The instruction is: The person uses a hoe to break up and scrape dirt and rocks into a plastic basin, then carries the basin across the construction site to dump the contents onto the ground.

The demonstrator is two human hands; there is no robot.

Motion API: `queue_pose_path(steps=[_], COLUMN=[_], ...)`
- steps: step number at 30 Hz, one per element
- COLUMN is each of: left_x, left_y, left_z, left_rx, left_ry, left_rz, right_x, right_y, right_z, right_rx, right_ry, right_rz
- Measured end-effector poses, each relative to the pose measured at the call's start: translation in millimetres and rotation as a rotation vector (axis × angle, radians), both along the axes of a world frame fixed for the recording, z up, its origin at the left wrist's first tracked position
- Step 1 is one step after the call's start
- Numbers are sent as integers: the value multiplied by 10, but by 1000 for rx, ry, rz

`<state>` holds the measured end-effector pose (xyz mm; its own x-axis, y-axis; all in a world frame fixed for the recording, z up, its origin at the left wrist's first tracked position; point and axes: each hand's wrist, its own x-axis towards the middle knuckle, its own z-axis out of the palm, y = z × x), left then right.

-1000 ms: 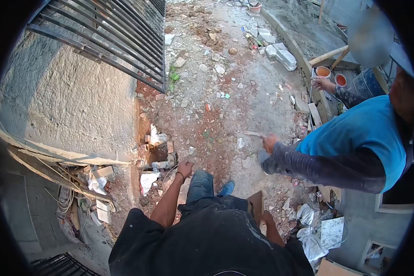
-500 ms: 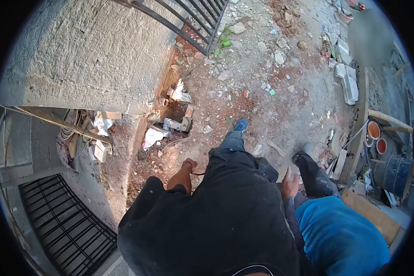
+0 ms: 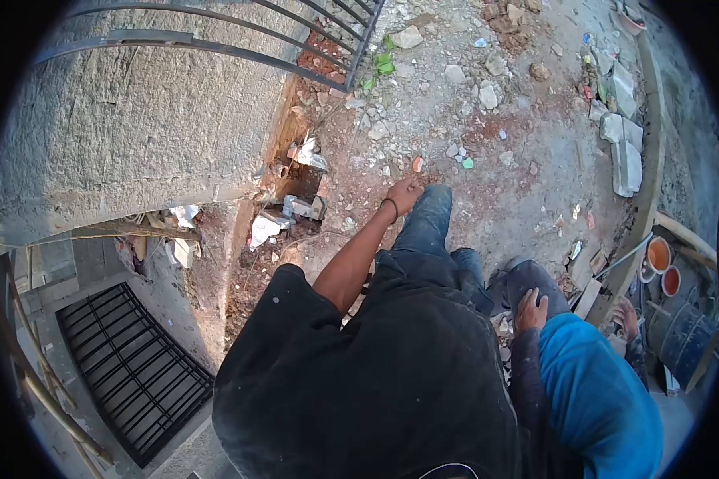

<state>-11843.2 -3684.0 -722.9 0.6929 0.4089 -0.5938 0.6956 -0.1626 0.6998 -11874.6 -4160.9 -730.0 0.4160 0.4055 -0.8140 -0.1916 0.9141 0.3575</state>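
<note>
The person's left hand (image 3: 403, 194) lies against the knee (image 3: 430, 217) of the jeans. Its fingers are bent inward, and it cannot be told if it grips anything. The right hand is hidden. To the left of the hand is a hole (image 3: 298, 182) with broken bricks (image 3: 303, 208). A co-worker's hand (image 3: 530, 310) rests nearer, at the right.

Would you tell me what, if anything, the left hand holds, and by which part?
Nothing visible: the left hand lies loosely curled against the knee.
</note>
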Motion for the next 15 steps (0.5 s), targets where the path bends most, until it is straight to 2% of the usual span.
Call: queue_pose_path(steps=[2, 3, 4, 5, 6, 7, 10, 11, 12, 13, 14, 15], left_x=[-26, -130, -211, -288, -308, -338, 7, 251, 548, 767, 997, 1459], left_y=[-23, 18, 39, 59, 48, 29, 88, 45, 36, 114, 230, 216], left_z=[-526, -855, -954, -1044, -1027, -1000, -912, -850, -776, -952, -1303, -1392], left_rx=[145, 164, 106, 54, -74, -50, -57, -5, 51, 43, 96, 119], left_ry=[88, 162, 298, 437, 622, 735, 959, 913, 863, 846, 698, 604], left_rz=[-159, -282, -260, -243, -74, -28, 90, 128, 153, 116, -234, -431], right_x=[543, 795, 1024, 1271, 1518, 1792, 2568, 2822, 3097, 3347, 3649, 3952], right_y=[-146, -268, -309, -341, -329, -299, -243, -218, -257, -214, -228, -245], right_z=[-273, -487, -624, -773, -823, -787, -995, -1058, -1384, -1317, -1392, -1468], right_rx=[471, 36, 38, 39, 41, -175, -300, -290, -302, -145, 63, 264], right_ry=[147, -174, -162, -487, -816, -584, -476, -407, -492, -588, -496, -384], right_rz=[-622, 19, 23, 257, 493, 608, 701, 686, 724, 705, 576, 461])
